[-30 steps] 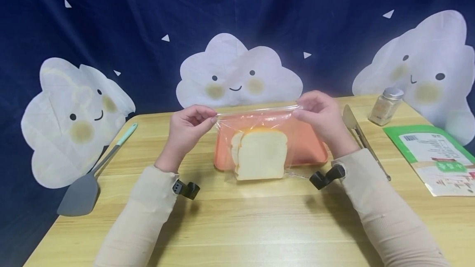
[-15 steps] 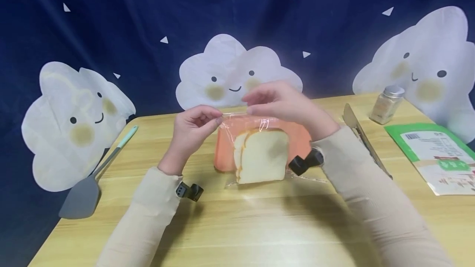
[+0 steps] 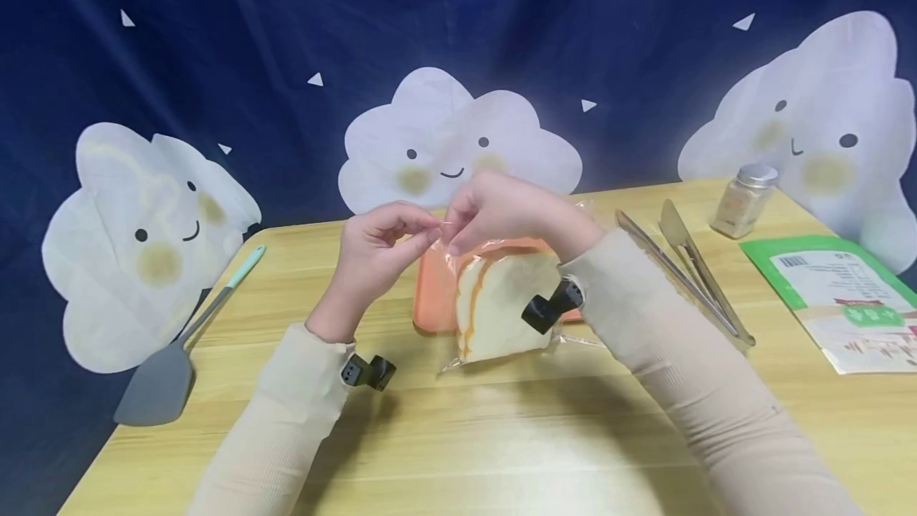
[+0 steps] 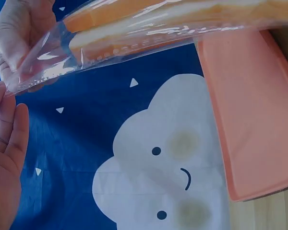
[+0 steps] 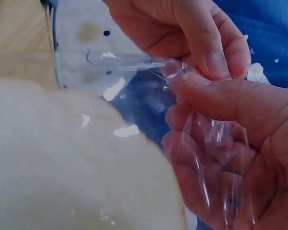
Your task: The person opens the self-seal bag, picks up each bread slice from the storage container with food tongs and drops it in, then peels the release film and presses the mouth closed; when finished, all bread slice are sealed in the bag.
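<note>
Slices of white bread (image 3: 494, 309) with orange-brown crusts stand inside a clear plastic bag (image 5: 149, 96), held close over the front of a coral tray (image 3: 432, 293). At the bag's top left corner, the thumb and forefinger of my left hand (image 3: 380, 249) pinch the plastic. My right hand (image 3: 505, 209) pinches the top edge right beside them, its thumb against the film in the right wrist view. Loose plastic gathers across the right palm. In the left wrist view, the bag stretches from both hands toward the upper right, and the tray (image 4: 259, 115) shows below it.
A grey spatula (image 3: 158, 381) with a mint handle lies at the left table edge. Metal tongs (image 3: 705, 285) lie right of the tray. Farther right are a glass jar (image 3: 743, 201) with a silver lid and a green-and-white packet (image 3: 834, 301). A cloud-patterned blue curtain (image 3: 286, 14) hangs behind.
My right hand has slid left along the bag's top edge, from the right corner to beside my left hand. The left hand has shifted slightly right, and the bread tilts more.
</note>
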